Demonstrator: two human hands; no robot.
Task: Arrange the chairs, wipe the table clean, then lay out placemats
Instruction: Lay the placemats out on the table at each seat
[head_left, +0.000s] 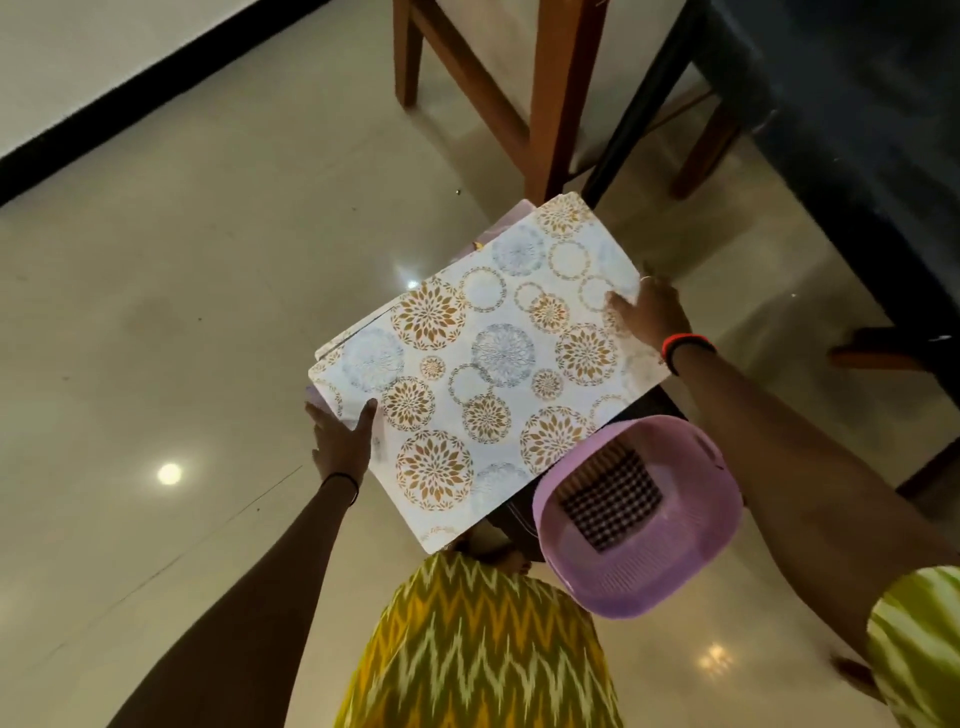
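– Hands first, operator: what do they hold?

– Both are clamped on one stack of placemats (483, 364). My left hand (340, 441) grips the stack's edge at 8 o'clock, thumb on top. My right hand (652, 312) grips the far edge at 2 o'clock, thumb likewise on top. The hands are well apart, with the stack spanning between them, roughly level, above the floor (182, 312).

– Progress against the task?

– Chairs: one wooden chair (561, 78) stands at 12 o'clock, close against the bench (857, 130). I judge it arranged, but I see no other chair whole. Wiping: a checked cloth (610, 499) lies in the pink basket (675, 597), which suggests that step is finished. So little of the bench top shows, and so dark, that I cannot confirm it is clean. Placemats: none laid. All are in the stack, so the last step is outstanding in full.

– Obstructions?

– The bench sits at 1 to 2 o'clock. Its dark leg and the chair legs lie between me and it, so I would approach around them. The basket is just beside the stack at 5 o'clock. The stack's corner overlaps the basket's rim from my view, and I cannot tell whether they touch. Something dark lies beneath the stack, which I cannot identify.
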